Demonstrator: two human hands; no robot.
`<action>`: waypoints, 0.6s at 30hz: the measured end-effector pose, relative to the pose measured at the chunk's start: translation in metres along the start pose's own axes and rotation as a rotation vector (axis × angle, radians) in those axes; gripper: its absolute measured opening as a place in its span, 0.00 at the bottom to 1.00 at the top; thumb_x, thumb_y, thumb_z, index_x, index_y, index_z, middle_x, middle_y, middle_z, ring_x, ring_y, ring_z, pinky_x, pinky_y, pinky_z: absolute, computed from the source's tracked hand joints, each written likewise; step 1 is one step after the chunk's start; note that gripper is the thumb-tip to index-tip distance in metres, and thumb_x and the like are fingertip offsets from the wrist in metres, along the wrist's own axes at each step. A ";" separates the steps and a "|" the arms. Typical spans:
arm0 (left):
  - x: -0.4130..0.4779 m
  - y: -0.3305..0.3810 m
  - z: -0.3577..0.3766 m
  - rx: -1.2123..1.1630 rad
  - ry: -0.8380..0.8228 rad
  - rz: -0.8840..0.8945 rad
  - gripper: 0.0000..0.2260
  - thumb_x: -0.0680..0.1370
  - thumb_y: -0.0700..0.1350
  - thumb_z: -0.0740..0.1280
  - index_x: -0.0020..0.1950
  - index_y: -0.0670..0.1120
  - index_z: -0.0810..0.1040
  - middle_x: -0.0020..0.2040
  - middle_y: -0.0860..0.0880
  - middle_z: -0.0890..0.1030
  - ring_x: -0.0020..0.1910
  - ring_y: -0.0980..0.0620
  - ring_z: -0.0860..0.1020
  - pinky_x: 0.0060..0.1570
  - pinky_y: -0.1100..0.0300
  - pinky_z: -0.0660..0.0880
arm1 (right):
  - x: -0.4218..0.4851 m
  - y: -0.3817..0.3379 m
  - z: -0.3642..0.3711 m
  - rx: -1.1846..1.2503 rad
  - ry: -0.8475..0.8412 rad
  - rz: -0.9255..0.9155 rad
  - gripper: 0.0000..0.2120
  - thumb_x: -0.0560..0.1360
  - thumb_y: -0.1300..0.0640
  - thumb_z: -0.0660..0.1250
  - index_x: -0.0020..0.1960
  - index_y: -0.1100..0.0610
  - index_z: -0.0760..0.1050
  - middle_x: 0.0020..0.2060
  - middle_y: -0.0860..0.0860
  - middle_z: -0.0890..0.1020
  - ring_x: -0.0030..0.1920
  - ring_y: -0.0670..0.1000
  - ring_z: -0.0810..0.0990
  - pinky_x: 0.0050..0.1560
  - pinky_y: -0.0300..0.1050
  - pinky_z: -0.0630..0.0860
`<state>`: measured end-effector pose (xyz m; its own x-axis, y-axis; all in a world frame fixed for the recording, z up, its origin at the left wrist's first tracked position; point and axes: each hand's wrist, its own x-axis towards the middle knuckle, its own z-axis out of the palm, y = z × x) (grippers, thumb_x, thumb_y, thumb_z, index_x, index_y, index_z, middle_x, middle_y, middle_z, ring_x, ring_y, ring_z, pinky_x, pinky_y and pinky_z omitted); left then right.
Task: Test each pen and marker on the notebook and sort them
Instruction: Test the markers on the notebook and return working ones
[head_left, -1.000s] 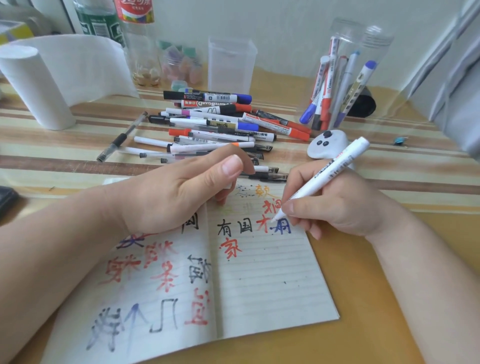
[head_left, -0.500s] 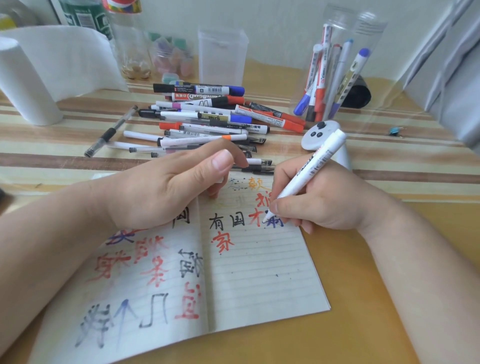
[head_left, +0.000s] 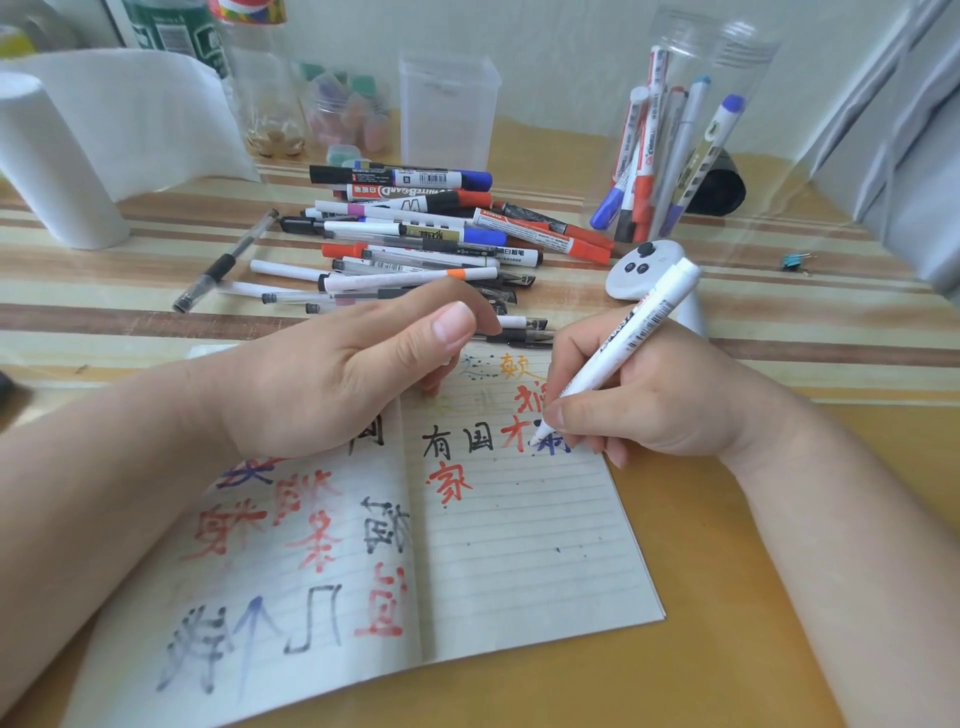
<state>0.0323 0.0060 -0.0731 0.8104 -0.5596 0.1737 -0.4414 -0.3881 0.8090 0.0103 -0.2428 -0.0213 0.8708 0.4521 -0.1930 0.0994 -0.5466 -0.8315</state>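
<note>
Across the yellow-striped table (head_left: 779, 597) lies everything the task needs, and the widest piece is the open notebook (head_left: 519, 561), flat at the near edge with test characters in red, black, blue and orange over both pages. It looks thin and floppy, soft-covered, likely to slide or curl under a dragging tip, so it wants pressing flat near the spine rather than lifting. The left hand (head_left: 332, 384) does just that: it rests on the upper left page with fingers loosely curled, holding nothing that I can see.

Beyond the notebook sits the pile of pens and markers (head_left: 415, 244), lying mostly parallel, touching and overlapping; they are light, smooth plastic cylinders that would roll if nudged, best pinched mid-barrel one at a time. To the right stands a clear plastic tube (head_left: 685, 130) holding several markers upright, apparently the sorted ones; it looks tall and tippy, so dropping a marker in calls for a gentle hand. A second clear container (head_left: 447, 109) stands behind the pile, seemingly empty.

Smallest is the white marker (head_left: 623, 353), uncapped, gripped by the right hand (head_left: 649, 400) low on the barrel between thumb and fingers, slanted, its tip touching the right page at a blue character. It is stiff and light; a grip close to the tip gives control.
</note>
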 end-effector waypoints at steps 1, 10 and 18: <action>0.000 0.001 0.000 -0.005 -0.002 -0.006 0.23 0.78 0.74 0.49 0.61 0.65 0.74 0.39 0.52 0.78 0.40 0.49 0.79 0.45 0.46 0.78 | -0.001 0.000 0.000 0.003 -0.001 -0.002 0.07 0.73 0.69 0.72 0.38 0.64 0.77 0.27 0.54 0.81 0.23 0.48 0.77 0.23 0.39 0.71; -0.002 0.005 0.001 -0.001 0.010 0.002 0.24 0.78 0.75 0.48 0.62 0.65 0.74 0.39 0.52 0.77 0.40 0.50 0.79 0.46 0.48 0.78 | -0.001 -0.001 0.000 -0.008 0.001 -0.006 0.08 0.73 0.69 0.73 0.38 0.62 0.77 0.27 0.55 0.81 0.23 0.48 0.77 0.23 0.39 0.71; -0.004 0.010 0.001 -0.015 -0.001 -0.002 0.26 0.77 0.76 0.47 0.62 0.65 0.73 0.40 0.53 0.78 0.41 0.50 0.80 0.46 0.46 0.79 | -0.001 -0.001 0.000 0.005 -0.001 -0.023 0.08 0.72 0.66 0.74 0.37 0.61 0.77 0.27 0.55 0.81 0.23 0.48 0.76 0.22 0.40 0.70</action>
<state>0.0242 0.0036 -0.0664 0.8110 -0.5593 0.1716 -0.4337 -0.3780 0.8180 0.0094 -0.2426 -0.0204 0.8680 0.4649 -0.1744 0.1169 -0.5327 -0.8382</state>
